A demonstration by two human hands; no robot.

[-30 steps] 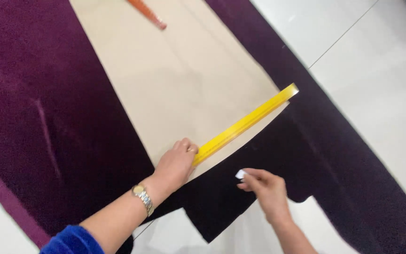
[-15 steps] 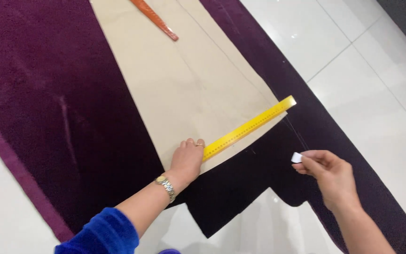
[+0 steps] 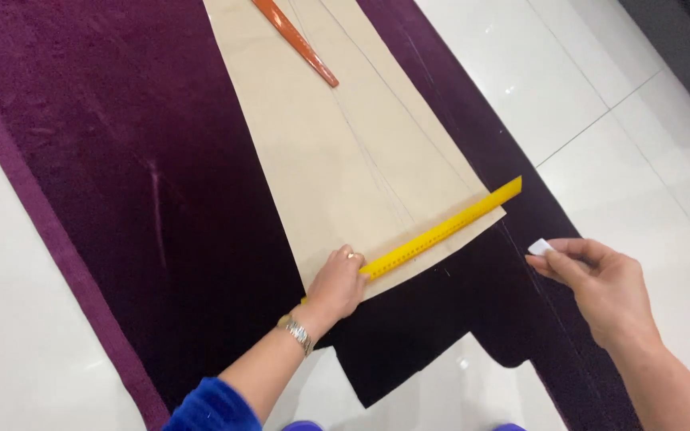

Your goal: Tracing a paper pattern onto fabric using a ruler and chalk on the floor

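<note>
I see my left hand (image 3: 337, 285) lying flat, fingers together and pressed down on the near end of a long yellow plastic ruler (image 3: 443, 231). The ruler lies across the lower edge of a tan paper pattern piece (image 3: 345, 152), running from my left hand up toward the right, where its far end sticks just past the paper's corner. A metal wristwatch (image 3: 297, 332) sits on my left wrist, above a blue sleeve (image 3: 209, 407).

My right hand (image 3: 600, 287) hovers over the right edge of the dark purple velvet fabric (image 3: 121, 175), well apart from the ruler. Its thumb and fingertips are pinched shut on a small white piece of tailor's chalk (image 3: 538, 247); I cannot tell whether the chalk touches the cloth.

The fabric is spread over a glossy white tiled floor (image 3: 584, 96), with the paper pattern on top of it. A long orange curved ruler (image 3: 295, 41) lies on the paper's far part.
</note>
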